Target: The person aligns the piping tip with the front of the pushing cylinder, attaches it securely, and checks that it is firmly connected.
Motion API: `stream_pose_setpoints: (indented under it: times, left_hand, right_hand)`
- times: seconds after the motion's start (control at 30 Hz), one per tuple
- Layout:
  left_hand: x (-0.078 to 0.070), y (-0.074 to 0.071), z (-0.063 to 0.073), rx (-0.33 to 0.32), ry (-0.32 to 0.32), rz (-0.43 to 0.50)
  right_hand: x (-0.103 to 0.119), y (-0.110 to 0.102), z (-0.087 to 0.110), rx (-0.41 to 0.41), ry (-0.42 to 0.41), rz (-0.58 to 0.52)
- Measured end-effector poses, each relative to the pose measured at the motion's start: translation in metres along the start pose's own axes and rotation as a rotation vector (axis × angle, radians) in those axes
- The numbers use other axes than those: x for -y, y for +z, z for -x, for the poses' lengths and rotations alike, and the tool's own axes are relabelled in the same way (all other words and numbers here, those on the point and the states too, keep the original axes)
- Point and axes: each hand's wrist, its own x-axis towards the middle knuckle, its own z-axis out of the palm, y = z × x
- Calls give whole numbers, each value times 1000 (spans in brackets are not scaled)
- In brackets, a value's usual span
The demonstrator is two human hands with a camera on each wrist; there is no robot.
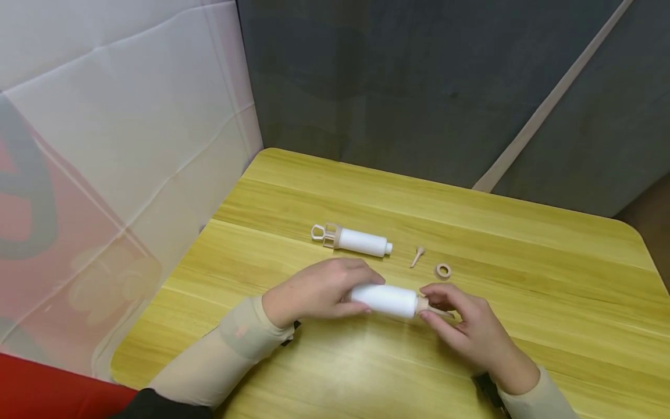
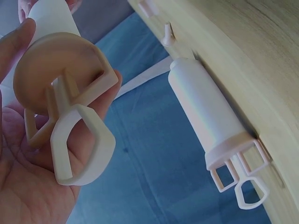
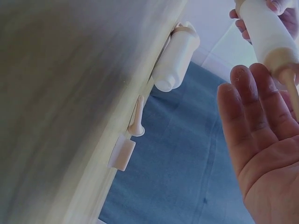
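A white icing syringe (image 1: 387, 299) lies across both hands, level just above the table. My left hand (image 1: 330, 288) grips its barrel near the plunger end. The left wrist view shows its beige end cap (image 2: 42, 70) and white plunger loop (image 2: 106, 144) beside the palm. At the other end, thumb and index of my right hand (image 1: 478, 326) pinch the beige collar (image 1: 421, 305), from which a slim nozzle (image 3: 290, 84) sticks out. The other right fingers look fairly straight in the right wrist view.
Behind the hands a second white syringe (image 1: 363, 242) lies on the wooden table (image 1: 314, 372), its loop handle to the left. A loose beige nozzle (image 1: 417, 256) and a beige ring (image 1: 443, 277) lie to its right. Cloth walls (image 1: 366, 87) stand beyond the table.
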Motion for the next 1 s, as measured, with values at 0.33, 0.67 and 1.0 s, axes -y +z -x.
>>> stream_pose_setpoints:
  times: [0.33, 0.67, 1.0]
  left_hand:
    - [-1, 1, 1, -5, 13, -7]
    - [0, 0, 1, -2, 14, -16]
    - [0, 0, 0, 1, 2, -13]
  right_hand:
    - [0, 2, 2, 16, 27, 16]
    - [-1, 2, 0, -30, 3, 8]
    - [-5, 7, -5, -133, -201, -44]
